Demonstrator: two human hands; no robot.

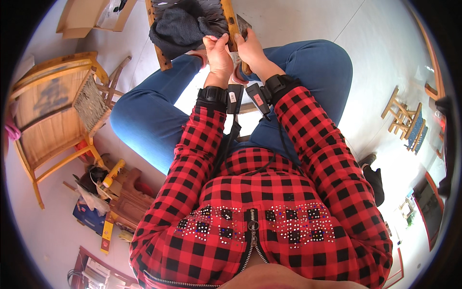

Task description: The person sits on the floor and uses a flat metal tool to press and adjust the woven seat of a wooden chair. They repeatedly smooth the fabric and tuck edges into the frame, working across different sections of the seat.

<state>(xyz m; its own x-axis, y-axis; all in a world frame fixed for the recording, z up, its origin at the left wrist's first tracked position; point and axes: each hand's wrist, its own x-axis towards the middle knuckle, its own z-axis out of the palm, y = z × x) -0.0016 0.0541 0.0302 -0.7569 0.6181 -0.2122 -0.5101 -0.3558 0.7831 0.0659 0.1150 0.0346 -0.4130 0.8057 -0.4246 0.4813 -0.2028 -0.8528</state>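
Between my knees at the top stands a small wooden frame point(233, 23) with dark straps woven across it. A crumpled black cloth point(177, 28) lies over the straps. My left hand point(219, 59) is closed in a pinch at the cloth's edge, beside the frame's right rail; what sits between the fingertips is too small to make out. Just right of that rail, my right hand point(251, 52) is closed round a tool with a flat grey metal head point(244, 25). A rounded wooden end, apparently its handle, shows below the hand.
At left a wooden chair point(57, 120) with a woven seat lies tipped. Behind it are a blue box point(88, 219) and a brown carved wooden piece point(129, 196). An open carton point(79, 19) is at upper left. On the right stands a small stool point(406, 123) with blue webbing.
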